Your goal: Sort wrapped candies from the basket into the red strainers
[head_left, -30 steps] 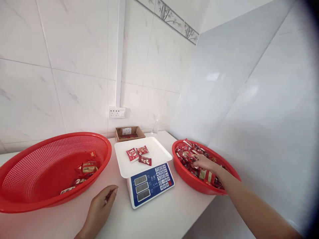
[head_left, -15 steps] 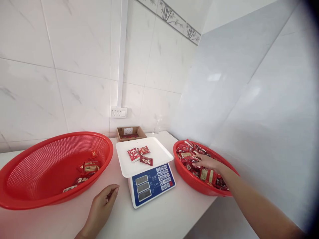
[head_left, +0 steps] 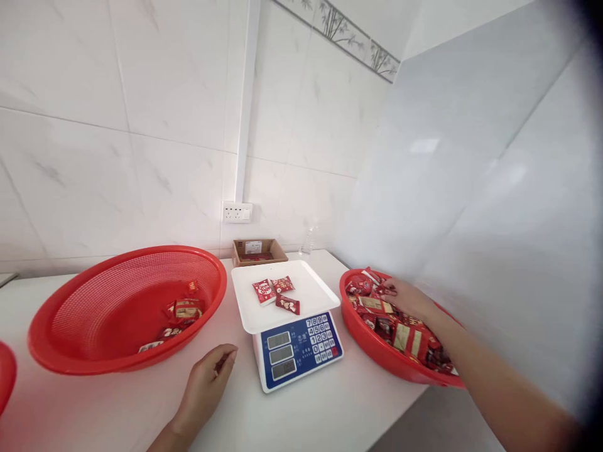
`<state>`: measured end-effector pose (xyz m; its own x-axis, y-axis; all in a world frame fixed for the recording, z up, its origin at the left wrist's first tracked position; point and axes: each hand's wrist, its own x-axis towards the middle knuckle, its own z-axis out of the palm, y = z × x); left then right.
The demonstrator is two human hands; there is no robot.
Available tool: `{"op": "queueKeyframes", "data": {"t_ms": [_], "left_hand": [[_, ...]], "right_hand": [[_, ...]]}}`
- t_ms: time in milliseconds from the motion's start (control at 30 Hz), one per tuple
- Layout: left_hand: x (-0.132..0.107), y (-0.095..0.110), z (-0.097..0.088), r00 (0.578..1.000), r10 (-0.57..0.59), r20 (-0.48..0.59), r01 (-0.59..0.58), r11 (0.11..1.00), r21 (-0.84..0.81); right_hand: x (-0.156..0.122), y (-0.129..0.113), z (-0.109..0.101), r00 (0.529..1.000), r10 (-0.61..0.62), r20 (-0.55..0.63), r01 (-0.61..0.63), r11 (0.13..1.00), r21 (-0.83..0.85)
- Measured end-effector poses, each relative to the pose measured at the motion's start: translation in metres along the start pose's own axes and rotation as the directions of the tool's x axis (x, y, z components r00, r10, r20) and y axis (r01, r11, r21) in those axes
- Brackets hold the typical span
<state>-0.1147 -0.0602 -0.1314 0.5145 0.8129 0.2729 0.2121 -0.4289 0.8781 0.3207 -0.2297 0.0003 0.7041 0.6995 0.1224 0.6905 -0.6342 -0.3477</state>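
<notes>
My right hand (head_left: 409, 299) reaches into the right red basket (head_left: 377, 361), its fingers stretched over red candy packets (head_left: 372, 304) and touching those near the far side. No packet shows clearly in its grasp. My left hand (head_left: 210, 376) hovers over the white table, left of the digital scale (head_left: 302, 348), with fingers curled and thumb near the forefinger; nothing visible is in it. On the scale's white pan (head_left: 315, 295) lie three small red packets: a squarish packet (head_left: 264, 292), a second packet (head_left: 282, 284) and a darker packet (head_left: 287, 304).
A large red mesh basket (head_left: 85, 276) on the left holds several packets at its right side. Behind the scale stand a low cardboard box (head_left: 259, 251) and a clear plastic object (head_left: 308, 240). Another red rim (head_left: 5, 376) shows at the left edge. Tiled walls border the table.
My right hand has shifted from the basket's middle left toward its far side. The view has turned slightly left. My left hand keeps its curled shape; the three packets stay on the pan.
</notes>
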Motion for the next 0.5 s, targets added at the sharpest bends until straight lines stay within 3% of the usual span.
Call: {"op": "queueKeyframes", "data": {"t_ms": [100, 200, 333, 500], "left_hand": [[-0.001, 0.001, 0.001, 1.000, 0.015, -0.007, -0.016, 1.000, -0.014], [-0.002, 0.001, 0.002, 0.999, 0.027, -0.029, -0.028, 0.999, -0.029], [-0.001, 0.000, 0.002, 0.999, 0.039, -0.032, -0.040, 0.999, -0.026], [-0.002, -0.001, 0.002, 0.998, 0.049, -0.046, -0.049, 0.999, -0.002]], "right_hand": [[-0.002, -0.044, 0.014, 0.985, -0.168, 0.037, 0.149, 0.940, 0.305], [-0.011, -0.101, 0.035, 0.943, -0.298, 0.150, 0.190, 0.849, 0.493], [-0.018, -0.157, 0.067, 0.895, -0.339, 0.291, 0.201, 0.888, 0.414], [-0.015, -0.182, 0.105, 0.853, -0.499, 0.155, 0.460, 0.858, 0.230]]}}
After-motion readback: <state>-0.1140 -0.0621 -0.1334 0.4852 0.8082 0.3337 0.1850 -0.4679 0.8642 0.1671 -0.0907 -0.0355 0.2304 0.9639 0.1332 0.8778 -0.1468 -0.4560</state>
